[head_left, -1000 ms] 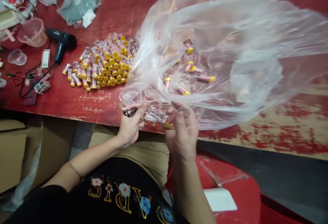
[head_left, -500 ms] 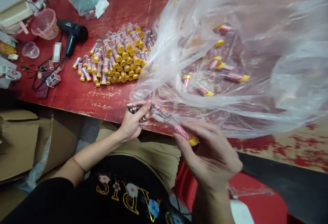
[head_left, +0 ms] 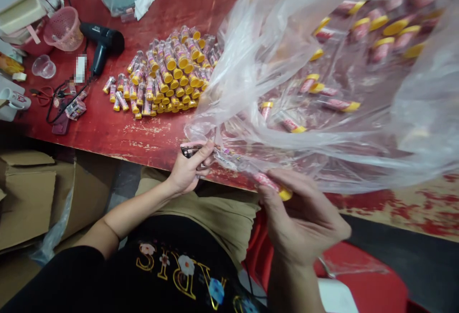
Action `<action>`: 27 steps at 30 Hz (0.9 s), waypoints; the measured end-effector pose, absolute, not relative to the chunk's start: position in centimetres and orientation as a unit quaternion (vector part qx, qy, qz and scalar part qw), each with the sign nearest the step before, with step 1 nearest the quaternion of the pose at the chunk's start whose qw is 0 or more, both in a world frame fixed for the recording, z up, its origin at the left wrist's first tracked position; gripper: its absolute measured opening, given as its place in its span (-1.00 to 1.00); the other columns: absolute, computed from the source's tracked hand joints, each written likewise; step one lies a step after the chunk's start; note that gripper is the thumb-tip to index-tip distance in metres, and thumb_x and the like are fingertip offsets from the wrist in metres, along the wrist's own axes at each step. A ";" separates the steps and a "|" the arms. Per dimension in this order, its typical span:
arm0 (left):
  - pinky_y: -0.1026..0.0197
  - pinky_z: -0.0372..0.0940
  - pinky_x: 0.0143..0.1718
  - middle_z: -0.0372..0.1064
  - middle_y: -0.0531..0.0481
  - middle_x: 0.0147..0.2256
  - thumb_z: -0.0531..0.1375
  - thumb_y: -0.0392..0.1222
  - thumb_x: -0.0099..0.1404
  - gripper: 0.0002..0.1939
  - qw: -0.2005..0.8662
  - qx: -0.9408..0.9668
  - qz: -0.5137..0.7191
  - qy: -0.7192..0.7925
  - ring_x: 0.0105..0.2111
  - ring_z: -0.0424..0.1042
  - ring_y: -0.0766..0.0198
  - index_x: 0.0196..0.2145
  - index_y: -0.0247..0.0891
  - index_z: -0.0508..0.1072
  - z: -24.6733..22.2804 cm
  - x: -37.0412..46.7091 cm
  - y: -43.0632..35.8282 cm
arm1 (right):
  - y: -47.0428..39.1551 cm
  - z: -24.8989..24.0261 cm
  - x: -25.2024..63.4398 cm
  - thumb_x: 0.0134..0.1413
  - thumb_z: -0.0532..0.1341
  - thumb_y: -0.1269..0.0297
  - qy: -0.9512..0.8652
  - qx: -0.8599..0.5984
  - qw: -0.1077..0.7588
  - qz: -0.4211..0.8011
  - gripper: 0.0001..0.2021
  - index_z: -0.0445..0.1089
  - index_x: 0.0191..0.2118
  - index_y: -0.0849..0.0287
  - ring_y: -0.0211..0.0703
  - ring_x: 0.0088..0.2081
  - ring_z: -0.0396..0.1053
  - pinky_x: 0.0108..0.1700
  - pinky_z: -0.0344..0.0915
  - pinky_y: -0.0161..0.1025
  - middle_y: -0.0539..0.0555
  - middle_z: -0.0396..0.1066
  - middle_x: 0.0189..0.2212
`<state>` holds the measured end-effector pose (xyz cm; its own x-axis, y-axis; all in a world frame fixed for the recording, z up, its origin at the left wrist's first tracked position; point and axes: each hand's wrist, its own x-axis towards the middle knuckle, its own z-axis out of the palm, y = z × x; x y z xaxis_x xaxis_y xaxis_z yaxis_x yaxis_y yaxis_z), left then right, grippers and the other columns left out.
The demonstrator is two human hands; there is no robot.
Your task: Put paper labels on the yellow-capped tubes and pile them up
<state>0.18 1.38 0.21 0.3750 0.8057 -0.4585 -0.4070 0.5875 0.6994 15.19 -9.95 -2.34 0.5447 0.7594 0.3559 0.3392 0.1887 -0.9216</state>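
Observation:
My left hand [head_left: 191, 165] is closed on a small stack of printed plastic sleeves [head_left: 190, 148] at the table's front edge. From it a clear printed sleeve [head_left: 229, 159] stretches right toward a tube with a yellow cap [head_left: 267, 182]. My right hand [head_left: 304, 217] pinches that tube between thumb and fingers, its capped end toward my palm. Whether the tube's far end is inside the sleeve I cannot tell. Beyond my hands a large clear plastic bag [head_left: 251, 64] lies open, with several pink-and-yellow tubes [head_left: 337, 104] in it.
A pile of wrapped yellow-capped tubes [head_left: 168, 76] lies on the red table [head_left: 150, 136], left of the bag. Farther left are a hair dryer [head_left: 102, 40], a pink basket [head_left: 64, 28], red scissors [head_left: 43, 94] and a mug [head_left: 16, 99]. Cardboard boxes [head_left: 28, 203] stand below left.
My right hand has moved right with the tube, away from my left hand, which stays nearly in place. The bag has opened wider at the upper right, where more tubes now show.

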 end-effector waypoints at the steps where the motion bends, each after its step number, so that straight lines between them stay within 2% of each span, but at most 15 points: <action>1: 0.41 -0.23 -0.62 0.14 0.19 -0.61 0.61 0.19 -0.05 -0.41 0.790 0.256 0.383 0.406 -0.60 0.02 0.52 -0.43 -0.27 0.43 0.1 0.2 1.4 | -9.8 -2.1 15.3 0.13 0.49 0.40 -0.477 -0.605 0.623 0.138 -0.65 0.65 0.02 -0.07 -0.02 -0.14 0.60 -0.10 0.56 -0.02 0.06 0.65 -0.17; 4: 0.39 -0.20 -0.62 0.15 0.18 -0.60 0.58 0.26 -0.03 -0.40 0.777 0.289 0.385 0.407 -0.60 0.06 0.50 -0.40 -0.27 0.46 -0.3 0.2 1.3 | -9.4 -1.8 15.3 0.06 0.51 0.49 -0.547 -0.587 0.594 0.065 -0.49 0.63 0.10 -0.14 -0.03 -0.16 0.61 -0.16 0.58 -0.07 0.06 0.66 -0.13; 7: 0.38 -0.13 -0.61 0.21 0.17 -0.55 0.60 0.28 -0.10 -0.35 0.764 0.299 0.394 0.415 -0.57 0.11 0.49 -0.35 -0.25 0.46 -0.4 0.4 1.0 | -9.2 -2.0 14.8 0.07 0.49 0.50 -0.533 -0.596 0.598 0.052 -0.44 0.60 0.16 -0.15 -0.02 -0.13 0.61 -0.12 0.59 -0.06 0.07 0.65 -0.10; 10: 0.38 -0.10 -0.61 0.18 0.21 -0.53 0.65 0.21 -0.18 -0.31 0.771 0.300 0.389 0.406 -0.57 0.07 0.52 -0.37 -0.25 0.39 0.0 0.8 0.8 | -9.3 -2.1 14.1 0.21 0.39 0.49 -0.542 -0.592 0.590 0.084 -0.42 0.51 0.29 -0.13 0.01 0.00 0.59 -0.01 0.58 -0.02 0.13 0.61 0.01; 12: 0.39 -0.13 -0.62 0.14 0.23 -0.55 0.64 0.20 -0.15 -0.31 0.790 0.288 0.371 0.394 -0.58 0.03 0.54 -0.41 -0.24 0.33 0.5 0.8 0.8 | -9.5 -2.1 13.9 0.29 0.30 0.48 -0.572 -0.578 0.568 0.129 -0.40 0.42 0.37 -0.14 0.04 0.11 0.56 0.08 0.57 0.03 0.17 0.56 0.12; 16: 0.39 -0.17 -0.62 0.14 0.23 -0.58 0.62 0.23 -0.09 -0.32 0.822 0.279 0.328 0.372 -0.60 0.01 0.56 -0.43 -0.25 0.32 1.1 0.6 0.8 | -9.2 -2.1 13.9 0.31 0.27 0.47 -0.580 -0.564 0.563 0.169 -0.38 0.38 0.40 -0.18 0.07 0.19 0.53 0.17 0.55 0.09 0.16 0.54 0.19; 19: 0.36 -0.12 -0.63 0.23 0.17 -0.55 0.62 0.21 -0.09 -0.36 0.823 0.303 0.308 0.369 -0.61 0.05 0.55 -0.39 -0.29 0.42 1.0 0.4 0.4 | -8.5 -2.0 13.4 0.27 0.33 0.48 -0.543 -0.571 0.596 0.153 -0.42 0.47 0.32 -0.18 0.03 0.10 0.58 0.11 0.58 0.04 0.13 0.59 0.11; 21: 0.34 -0.09 -0.63 0.27 0.15 -0.53 0.62 0.21 -0.08 -0.37 0.818 0.318 0.305 0.369 -0.62 0.07 0.55 -0.37 -0.31 0.47 0.7 0.4 0.1 | -7.9 -1.9 13.0 0.23 0.37 0.49 -0.511 -0.576 0.624 0.133 -0.49 0.57 0.21 -0.17 -0.03 -0.03 0.62 0.00 0.59 -0.04 0.08 0.64 -0.03; 24: 0.34 -0.08 -0.63 0.24 0.17 -0.54 0.61 0.19 -0.05 -0.41 0.817 0.331 0.309 0.357 -0.62 0.04 0.55 -0.36 -0.31 0.49 0.3 0.3 -0.3 | -7.3 -1.8 12.5 0.16 0.44 0.49 -0.477 -0.585 0.648 0.100 -0.57 0.65 0.08 -0.13 -0.10 -0.19 0.62 -0.18 0.57 -0.14 0.04 0.65 -0.20; 27: 0.34 -0.07 -0.62 0.25 0.17 -0.53 0.62 0.16 -0.06 -0.42 0.816 0.327 0.312 0.360 -0.62 0.03 0.56 -0.36 -0.31 0.49 0.2 0.1 -0.4 | -7.0 -1.9 12.2 0.11 0.47 0.52 -0.474 -0.580 0.658 0.078 -0.58 0.67 0.03 -0.10 -0.13 -0.24 0.61 -0.26 0.53 -0.20 0.02 0.65 -0.25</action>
